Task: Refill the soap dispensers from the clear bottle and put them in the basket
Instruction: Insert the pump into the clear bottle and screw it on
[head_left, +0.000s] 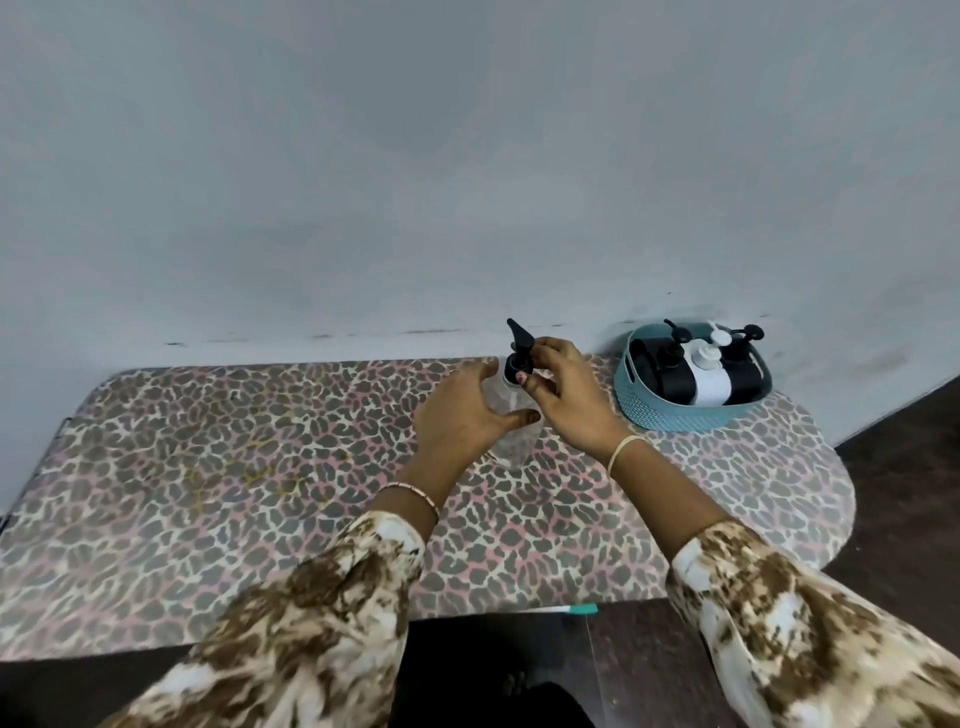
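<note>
— Where did we have our fingers?
— Our right hand (566, 402) pinched the black pump (519, 345). Our left hand (462, 418) curled round the clear bottle (511, 447), upright on the table (260, 467).
— And the dispensers (711, 387)?
— Three lay in the blue basket (675, 418), far right.

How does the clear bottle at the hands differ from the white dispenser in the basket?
The clear bottle is see-through with a black pump; the white dispenser is opaque, pump white too. The clear bottle stands upright on the table; the white dispenser lies tilted in the basket. The left hand grips the clear bottle, the right hand pinches its pump; no hand touches the white dispenser. Both have pump tops.
</note>
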